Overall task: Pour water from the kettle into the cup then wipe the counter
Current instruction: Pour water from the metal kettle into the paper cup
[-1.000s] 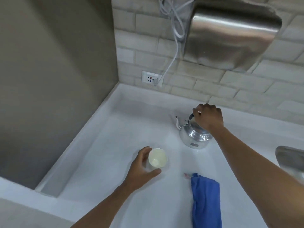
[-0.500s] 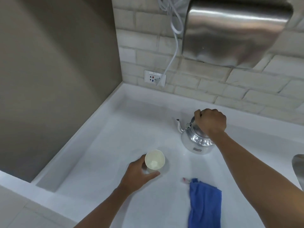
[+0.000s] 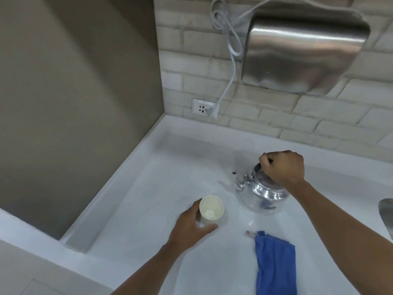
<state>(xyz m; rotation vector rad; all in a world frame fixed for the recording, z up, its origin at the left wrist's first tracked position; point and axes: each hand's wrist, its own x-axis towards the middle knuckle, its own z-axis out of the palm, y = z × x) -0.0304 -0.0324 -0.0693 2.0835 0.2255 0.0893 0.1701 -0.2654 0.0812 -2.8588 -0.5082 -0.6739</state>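
The kettle (image 3: pixel 262 193) is a small, round, shiny metal one with a curved spout that points toward the left of the frame and a dark handle arching over its lid. It sits right of centre on the white counter (image 3: pixel 148 188), tilted a little toward the spout side; whether its base has left the surface I cannot tell. The right hand (image 3: pixel 284 167) comes in from the lower right and is closed in a fist around the top of the handle, so the kettle's body hangs directly below the knuckles and the spout sticks out to the left of the fist.

The cup (image 3: pixel 211 210) is a pale cream paper one, open at the top, with what looks like a little light material at its bottom. It stands on the counter left of the kettle and lower in the frame, apart from it. The left hand (image 3: pixel 191 227) reaches in from the bottom edge and holds the cup from its left side, thumb curled along the near wall and fingers behind it.

A blue cloth (image 3: pixel 275 265) lies crumpled at the lower right of the counter, below the kettle, untouched by either hand.
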